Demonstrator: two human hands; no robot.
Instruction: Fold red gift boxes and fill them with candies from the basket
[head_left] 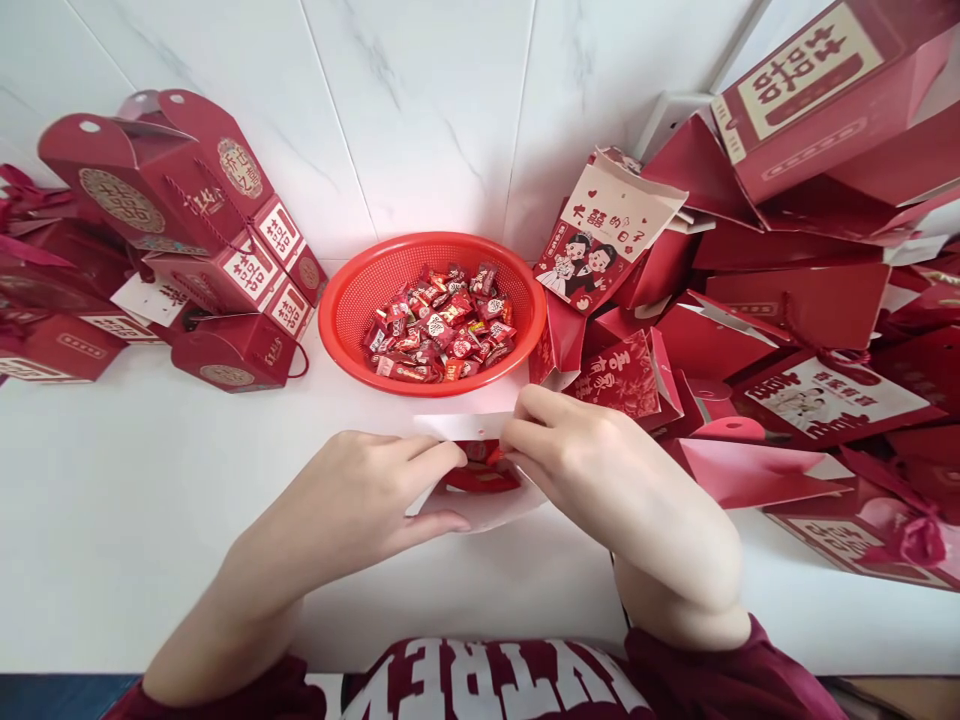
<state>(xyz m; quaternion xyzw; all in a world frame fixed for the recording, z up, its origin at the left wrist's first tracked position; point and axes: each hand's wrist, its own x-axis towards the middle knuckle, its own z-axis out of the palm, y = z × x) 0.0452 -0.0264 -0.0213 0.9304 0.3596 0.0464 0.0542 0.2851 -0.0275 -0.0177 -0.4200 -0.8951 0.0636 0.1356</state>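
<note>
An open paper box (465, 427) with a white inside stands on the white table, close to my body; red wrapped pieces (484, 478) show within it. My left hand (360, 490) grips the box's left side, fingers bent over the edge and thumb along the near side. On the opposite side my right hand (570, 440) is closed on the box's upper right edge, its fingertips partly hidden. Just beyond the box sits a red plastic basket (341, 345) holding many red-wrapped candies (442, 325).
Red gift boxes (247, 260) are stacked at the left. Many more open red boxes (795, 310) pile up at the right, one with a cartoon couple (581, 270) near the basket. A tiled wall (435, 110) rises behind the table (150, 500).
</note>
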